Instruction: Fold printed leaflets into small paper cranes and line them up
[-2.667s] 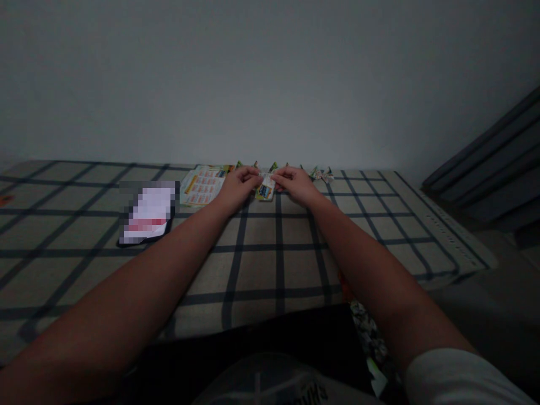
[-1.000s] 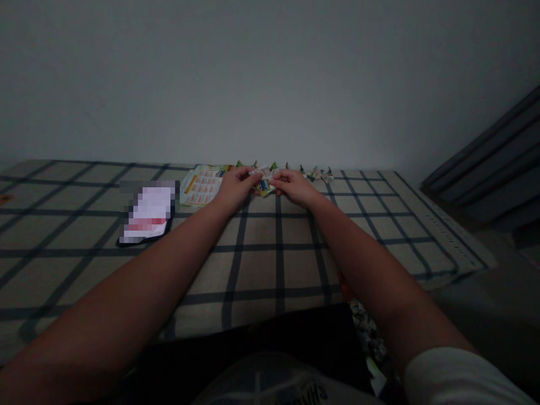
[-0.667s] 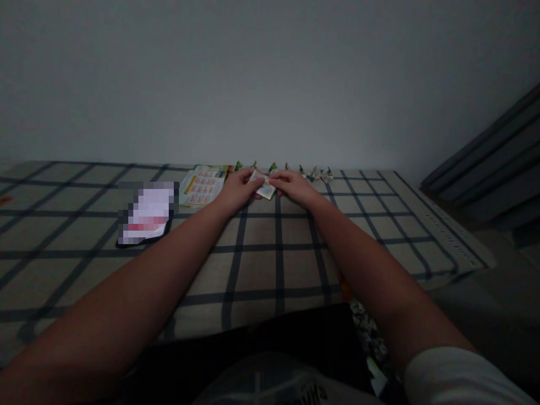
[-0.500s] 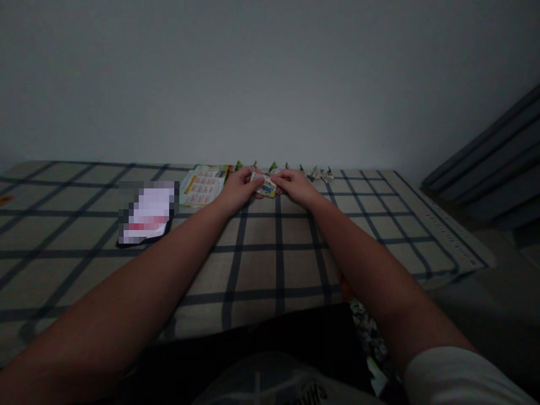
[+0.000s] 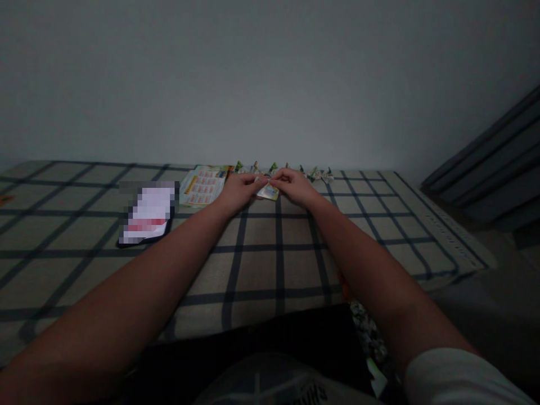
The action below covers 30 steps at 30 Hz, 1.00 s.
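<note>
Between my two hands is a small printed packet (image 5: 269,192), whitish with yellow and green on it. My left hand (image 5: 241,190) grips its left side with thumb and fingers. The thumb and forefinger of my right hand (image 5: 292,184) pinch its top edge, close to the left thumb. My fingers cover part of the packet, and its print is too blurred to read. Just behind the hands stands a row of several small green and white figures (image 5: 273,167), partly hidden by my fingers. Left of my left hand lies a printed sheet (image 5: 204,185) with orange and white panels.
A phone (image 5: 148,212) with a blurred lit screen lies on the checked tablecloth (image 5: 257,270) at the left. The wall (image 5: 270,84) rises behind the table. Dark grey folds (image 5: 489,163) hang at the right. By my lap is a heap of patterned scraps (image 5: 368,332).
The packet has tilted, and its printed face now shows less. My right fingertips have moved in beside my left thumb at its top edge.
</note>
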### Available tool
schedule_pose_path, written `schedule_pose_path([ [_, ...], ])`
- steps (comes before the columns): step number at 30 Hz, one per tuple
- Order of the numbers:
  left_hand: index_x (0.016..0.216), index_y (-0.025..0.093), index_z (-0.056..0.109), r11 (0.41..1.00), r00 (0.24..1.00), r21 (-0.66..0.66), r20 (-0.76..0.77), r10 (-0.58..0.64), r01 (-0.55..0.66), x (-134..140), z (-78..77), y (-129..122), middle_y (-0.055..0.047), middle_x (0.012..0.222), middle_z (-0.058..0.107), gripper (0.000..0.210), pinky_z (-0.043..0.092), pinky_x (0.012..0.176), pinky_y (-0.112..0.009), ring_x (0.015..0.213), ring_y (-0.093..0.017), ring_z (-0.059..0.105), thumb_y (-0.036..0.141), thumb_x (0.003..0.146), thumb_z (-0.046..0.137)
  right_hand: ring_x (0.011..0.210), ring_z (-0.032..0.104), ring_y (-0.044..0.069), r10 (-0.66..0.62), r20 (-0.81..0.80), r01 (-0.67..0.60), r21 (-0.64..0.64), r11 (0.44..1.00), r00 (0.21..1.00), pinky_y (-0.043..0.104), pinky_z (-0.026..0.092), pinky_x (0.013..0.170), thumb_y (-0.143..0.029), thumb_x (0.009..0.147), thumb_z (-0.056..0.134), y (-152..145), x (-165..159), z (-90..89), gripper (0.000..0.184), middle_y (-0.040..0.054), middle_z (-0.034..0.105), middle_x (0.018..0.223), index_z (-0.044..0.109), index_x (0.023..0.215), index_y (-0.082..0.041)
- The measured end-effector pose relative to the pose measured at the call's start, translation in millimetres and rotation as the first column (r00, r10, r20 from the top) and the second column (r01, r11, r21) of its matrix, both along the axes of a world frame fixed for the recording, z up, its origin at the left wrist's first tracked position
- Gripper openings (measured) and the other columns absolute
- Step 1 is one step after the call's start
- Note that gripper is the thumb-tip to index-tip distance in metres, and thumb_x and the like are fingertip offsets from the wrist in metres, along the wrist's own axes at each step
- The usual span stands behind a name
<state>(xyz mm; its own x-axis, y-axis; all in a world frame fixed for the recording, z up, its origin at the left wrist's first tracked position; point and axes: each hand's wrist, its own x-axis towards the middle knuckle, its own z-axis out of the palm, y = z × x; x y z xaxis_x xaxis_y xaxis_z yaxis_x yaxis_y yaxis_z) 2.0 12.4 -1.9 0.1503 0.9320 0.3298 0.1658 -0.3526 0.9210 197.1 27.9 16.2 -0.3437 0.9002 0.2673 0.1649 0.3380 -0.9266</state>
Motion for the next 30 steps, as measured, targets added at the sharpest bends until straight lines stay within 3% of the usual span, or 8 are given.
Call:
schedule_pose_path([
  [4,0.081,0.015,0.080,1.000,1.000,0.000,0.011,0.010,-0.010,-0.3,0.5,0.1,-0.008,0.077,0.076,0.058,0.052,0.062,-0.029,0.067,-0.018,0.064,0.072,0.076,0.074,0.073,0.060,0.013,-0.013,0.021,0.012,0.031,0.999,1.000,0.026,0.048,0.072,-0.018,0.081,0.072,-0.7,0.4,1.0,0.009,-0.0005,0.065,0.074,0.065,0.076,-0.017],
  [9,0.082,0.016,0.081,0.995,0.994,0.095,-0.099,0.046,-0.037,-2.1,5.1,-2.4,-0.007,0.081,0.077,0.057,0.053,0.068,-0.029,0.076,-0.020,0.066,0.072,0.078,0.071,0.070,0.058,0.013,0.002,0.016,-0.002,-0.009,1.000,1.000,0.025,0.046,0.068,-0.024,0.084,0.070,-1.0,-0.5,-1.5,0.009,-0.0021,0.063,0.073,0.064,0.081,-0.018],
  [15,0.088,0.014,0.081,0.994,0.995,-0.083,0.070,-0.065,0.070,5.7,9.9,-10.7,-0.009,0.085,0.076,0.060,0.060,0.066,-0.032,0.075,-0.020,0.068,0.070,0.066,0.083,0.080,0.062,0.015,-0.022,0.017,0.021,0.050,0.999,1.000,0.027,0.049,0.076,-0.026,0.083,0.074,1.4,0.9,-1.7,0.013,0.0015,0.066,0.082,0.065,0.081,-0.017],
  [21,0.096,0.013,0.081,0.998,0.993,-0.048,0.120,-0.023,0.029,5.1,7.4,-7.8,-0.011,0.095,0.079,0.060,0.064,0.075,-0.036,0.085,-0.023,0.073,0.067,0.069,0.083,0.069,0.058,0.014,-0.007,-0.061,0.005,-0.019,1.000,0.998,0.026,0.047,0.064,-0.040,0.085,0.072,12.5,3.8,-11.0,0.022,0.0004,0.065,0.076,0.068,0.085,-0.018],
  [24,0.097,0.014,0.081,0.994,0.983,-0.088,0.176,-0.050,0.067,5.0,3.1,-4.5,-0.011,0.098,0.080,0.057,0.063,0.073,-0.034,0.085,-0.022,0.073,0.064,0.070,0.084,0.068,0.055,0.013,-0.034,-0.039,0.037,0.072,0.997,0.999,0.027,0.046,0.066,-0.042,0.083,0.073,15.6,6.7,-12.2,0.026,-0.0002,0.062,0.072,0.066,0.075,-0.018],
  [27,0.089,0.014,0.081,0.991,0.974,-0.104,0.219,-0.055,0.079,4.4,-1.3,0.0,-0.011,0.091,0.079,0.055,0.062,0.068,-0.031,0.077,-0.020,0.071,0.065,0.069,0.084,0.070,0.055,0.014,-0.047,-0.022,0.050,0.124,0.991,0.999,0.028,0.046,0.069,-0.043,0.082,0.075,15.0,8.0,-10.5,0.029,0.0000,0.062,0.072,0.065,0.072,-0.018],
  [30,0.086,0.013,0.082,0.998,0.980,-0.052,0.196,-0.029,0.040,2.4,-2.9,3.9,-0.009,0.084,0.078,0.055,0.059,0.066,-0.028,0.071,-0.017,0.068,0.066,0.072,0.081,0.073,0.057,0.015,-0.051,-0.044,0.053,0.065,0.996,0.998,0.028,0.048,0.070,-0.047,0.082,0.075,13.4,6.9,-9.5,0.030,0.0016,0.065,0.077,0.068,0.080,-0.017],
])
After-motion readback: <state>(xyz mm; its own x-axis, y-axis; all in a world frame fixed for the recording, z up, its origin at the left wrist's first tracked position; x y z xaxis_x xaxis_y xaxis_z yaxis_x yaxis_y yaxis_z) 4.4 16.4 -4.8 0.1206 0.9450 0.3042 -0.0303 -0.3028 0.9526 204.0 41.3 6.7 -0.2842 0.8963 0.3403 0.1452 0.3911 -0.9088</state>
